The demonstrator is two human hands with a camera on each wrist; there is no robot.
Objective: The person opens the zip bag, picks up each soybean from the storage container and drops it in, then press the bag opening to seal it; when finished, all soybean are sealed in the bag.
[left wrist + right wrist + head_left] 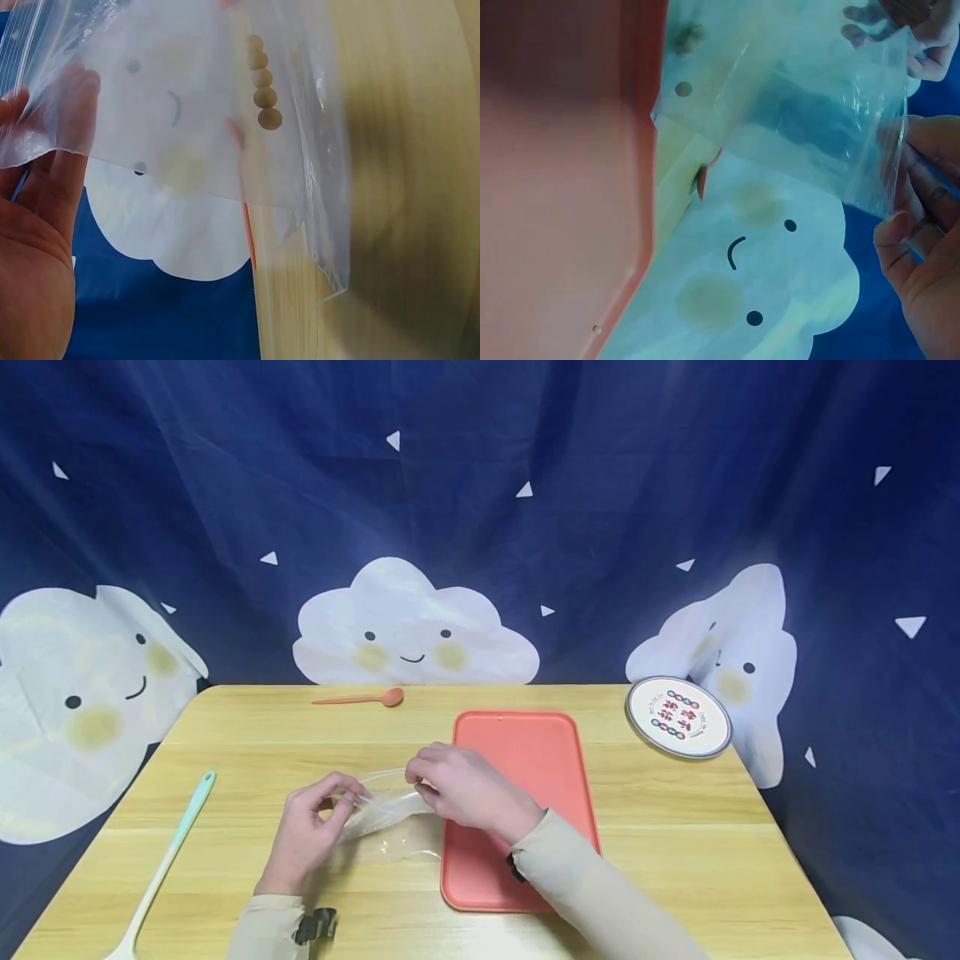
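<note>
A clear zip bag (390, 814) is held up over the table by both hands, near the tray's left edge. My left hand (303, 827) pinches its left corner, the fingertips showing through the plastic in the left wrist view. With thumb and fingers my right hand (468, 789) pinches the right end of the zip edge, the forearm crossing the tray. Several small round tan balls (264, 97) in a row show through the bag (187, 112); whether they lie inside it, I cannot tell. The bag's bottom hangs by the coral-red tray (525, 752).
An orange-red spoon (363, 699) lies at the table's back edge. A long pale utensil with a mint-green handle (168, 856) lies at the left, its lower end cut off by the frame. A round plate with printed writing (701, 735) sits at the back right corner.
</note>
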